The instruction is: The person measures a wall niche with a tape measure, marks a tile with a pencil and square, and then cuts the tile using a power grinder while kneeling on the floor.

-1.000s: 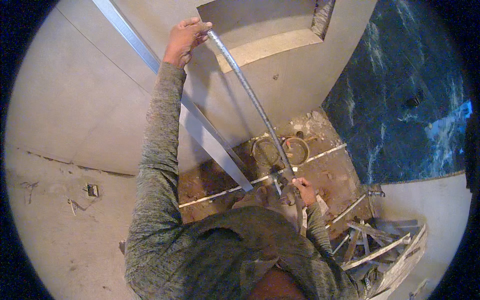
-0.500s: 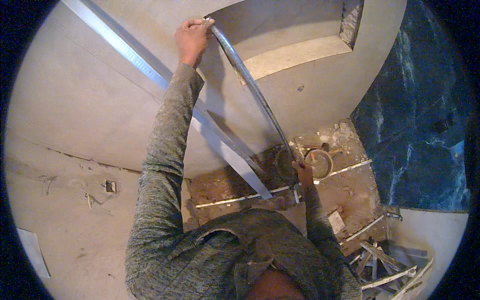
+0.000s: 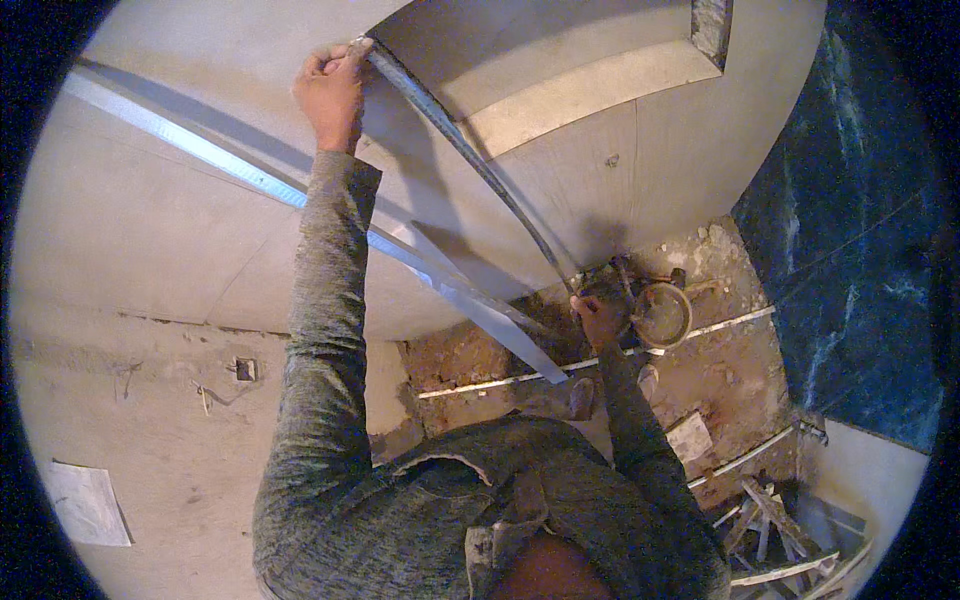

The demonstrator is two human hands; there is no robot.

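1. grey metal makes the long thin bar [image 3: 475,155], which lies between the two hands; its long axis goes aslant, from the upper left down to the right, in front of the plastered wall [image 3: 590,165].
2. the left hand [image 3: 335,92], with the arm stretched far up, pinches the upper end of the bar between thumb and fingers.
3. the right hand [image 3: 598,320] is low, at the lower end of the bar. it touches this end, but the hand is small and dark, so i cannot tell if the fingers are closed on it.
4. the hands are well apart, one at each end, so neither is nearer to the bar than the other.
5. the upper part of the bar passes beside the wall recess [image 3: 560,45] and its pale ledge [image 3: 590,95]. if the bar touches the wall, i cannot tell.
6. a shiny metal profile [image 3: 255,178] also goes aslant, left of the bar, and the left forearm crosses in front of it; this is the closest long obstacle on that side.
7. just to the right of the right hand, a round pan [image 3: 663,316] is on the dirty floor [image 3: 740,370], beside a thin white strip [image 3: 725,324].
8. farther right there is a dark blue sheet [image 3: 850,230], and below it a heap of wood scraps [image 3: 770,520].
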